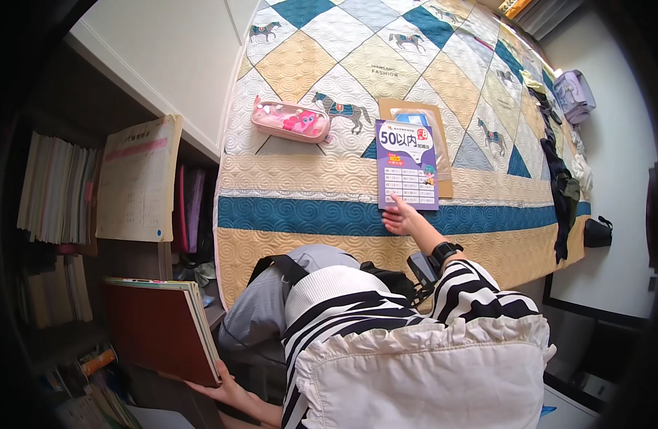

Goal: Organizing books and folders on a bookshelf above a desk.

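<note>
My left hand [229,389] grips the lower corner of a stack of books with a dark red-brown cover [157,327], beside the shelves at the left. My right hand [398,214] is at the lower edge of a purple arithmetic workbook [407,161], thumb over its cover and the other fingers curled at the edge. Under the workbook lie a brown cardboard sheet [445,189] and a clear plastic sleeve [438,145] with something blue inside. To their left on the quilt [302,214] rests a pink pencil case [291,122] with a pony picture.
Bookshelves with upright books [58,187] and a worn paper booklet [138,179] stand at the left, next to a white cabinet panel [168,59]. Dark clothes [562,187] lie along the bed's right side, near a purple bag [574,96] and a small black pouch [598,232].
</note>
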`<state>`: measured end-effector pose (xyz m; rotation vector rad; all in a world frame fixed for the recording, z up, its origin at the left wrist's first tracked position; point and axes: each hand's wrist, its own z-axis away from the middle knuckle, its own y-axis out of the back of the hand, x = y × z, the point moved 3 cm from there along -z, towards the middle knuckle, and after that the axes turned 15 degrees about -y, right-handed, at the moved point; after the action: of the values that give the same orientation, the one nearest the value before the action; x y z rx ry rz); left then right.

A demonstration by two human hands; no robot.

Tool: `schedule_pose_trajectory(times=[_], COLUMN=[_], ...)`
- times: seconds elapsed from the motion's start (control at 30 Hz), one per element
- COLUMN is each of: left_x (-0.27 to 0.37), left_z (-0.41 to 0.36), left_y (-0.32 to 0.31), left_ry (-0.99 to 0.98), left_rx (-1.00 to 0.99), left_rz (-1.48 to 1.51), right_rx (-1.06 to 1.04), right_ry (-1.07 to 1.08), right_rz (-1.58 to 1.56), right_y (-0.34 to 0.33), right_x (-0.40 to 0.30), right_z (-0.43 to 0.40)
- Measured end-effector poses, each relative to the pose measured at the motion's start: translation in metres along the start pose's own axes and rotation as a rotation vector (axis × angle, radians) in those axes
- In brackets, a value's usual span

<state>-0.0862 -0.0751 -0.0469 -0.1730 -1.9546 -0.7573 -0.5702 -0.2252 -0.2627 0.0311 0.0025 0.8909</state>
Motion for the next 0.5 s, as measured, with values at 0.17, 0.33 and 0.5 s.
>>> schedule_pose_trajectory(times=[0.17,0.33,0.5], left_x=[0.002,-0.009,-0.006], left_z=[0.0,-0.001,-0.009], left_y=[-0.001,0.002,0.016], left_ry=[0.038,0.086,-0.469], left_rx=[0.009,-0.079,-0.057], left_rz=[0.028,-0.004,-0.496], right_rx=[-0.095,-0.45,-0.422], right_ry=[0.168,0.361,0.392], right_rz=[-0.28,-0.56,-0.479], right_y=[0.016,0.018,-0.002], right_x=[0.009,-0.005,-0.028], right_z=[-0.027,-0.034,-0.007])
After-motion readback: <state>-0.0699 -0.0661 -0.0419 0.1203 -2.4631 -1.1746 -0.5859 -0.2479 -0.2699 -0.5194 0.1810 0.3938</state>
